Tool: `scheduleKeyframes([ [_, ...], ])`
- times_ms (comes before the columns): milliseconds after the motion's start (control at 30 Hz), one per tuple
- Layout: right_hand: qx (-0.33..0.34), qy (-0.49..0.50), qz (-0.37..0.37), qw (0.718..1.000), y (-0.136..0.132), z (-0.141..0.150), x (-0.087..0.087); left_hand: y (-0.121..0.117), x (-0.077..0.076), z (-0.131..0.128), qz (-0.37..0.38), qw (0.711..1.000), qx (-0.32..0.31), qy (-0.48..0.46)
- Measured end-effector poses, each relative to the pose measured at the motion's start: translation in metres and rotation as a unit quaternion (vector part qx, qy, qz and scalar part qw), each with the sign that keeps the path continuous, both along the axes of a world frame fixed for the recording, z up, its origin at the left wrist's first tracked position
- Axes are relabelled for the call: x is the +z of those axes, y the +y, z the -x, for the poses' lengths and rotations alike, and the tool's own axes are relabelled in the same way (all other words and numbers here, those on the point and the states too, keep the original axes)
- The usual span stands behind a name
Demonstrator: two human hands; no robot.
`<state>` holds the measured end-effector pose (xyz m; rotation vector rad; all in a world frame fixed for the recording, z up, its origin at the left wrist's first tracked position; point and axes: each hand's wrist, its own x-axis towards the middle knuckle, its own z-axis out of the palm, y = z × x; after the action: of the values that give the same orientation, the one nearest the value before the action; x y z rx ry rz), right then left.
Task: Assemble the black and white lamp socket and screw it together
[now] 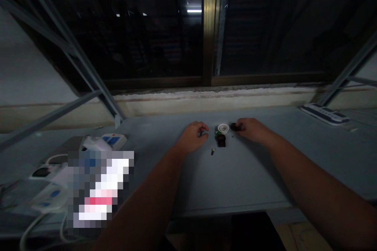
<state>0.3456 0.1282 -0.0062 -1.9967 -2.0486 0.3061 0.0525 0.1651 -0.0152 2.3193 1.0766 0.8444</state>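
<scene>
Two hands lie on the grey table (235,180) in front of us, and we see only the backs of them. The left hand (193,137) has its fingers (203,127) curled inward, and a small thing may be under them, but we cannot tell if it holds anything. The right hand (250,130) has its fingers (240,126) bent down on a black piece (235,126). This piece is mostly hidden, so we cannot tell if they really grip it or only touch it.

Between the hands there is a white ring (223,128), and just below it a dark part (220,140) with a small green mark, too dim to name exactly. A small screw (212,151) lies apart, below the left hand. Both forearms are cut off by the lower edge of the view.

Farther right, a power strip (324,113) lies near the window. On the left side, another strip (114,140) stands behind a blurred patch (100,188), which hides what is there. White cables (32,231) run at the lower left.
</scene>
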Motion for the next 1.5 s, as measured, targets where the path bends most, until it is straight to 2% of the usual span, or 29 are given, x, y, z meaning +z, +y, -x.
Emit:
scheduleKeyframes([
  [133,-0.030,0.054,0.048,0.997,-0.001,-0.007,-0.004,-0.004,0.004,0.000,0.008,1.000,-0.024,0.003],
  [367,-0.077,0.025,0.014,0.997,0.002,-0.001,-0.006,-0.004,0.004,0.000,-0.002,0.999,-0.047,0.005],
  [600,-0.091,0.042,0.032,0.994,0.001,-0.002,-0.005,-0.003,0.004,0.001,0.005,0.999,-0.046,0.005],
  [800,-0.065,0.025,0.040,0.997,0.000,0.001,0.003,-0.005,0.007,0.002,-0.005,0.999,-0.035,-0.005],
  [1000,-0.085,0.157,-0.017,0.984,-0.005,0.003,0.013,-0.012,0.015,-0.001,-0.021,0.997,-0.042,-0.061],
  [1200,-0.050,0.154,0.039,0.986,-0.007,0.008,0.008,-0.016,0.015,-0.003,0.000,0.998,-0.049,-0.048],
  [1333,-0.014,0.206,0.081,0.975,-0.013,0.009,0.013,-0.013,0.013,-0.002,-0.015,0.999,-0.048,-0.019],
  [1500,0.044,0.212,0.128,0.968,-0.016,0.014,0.014,-0.010,0.012,-0.002,-0.030,0.999,-0.040,-0.009],
])
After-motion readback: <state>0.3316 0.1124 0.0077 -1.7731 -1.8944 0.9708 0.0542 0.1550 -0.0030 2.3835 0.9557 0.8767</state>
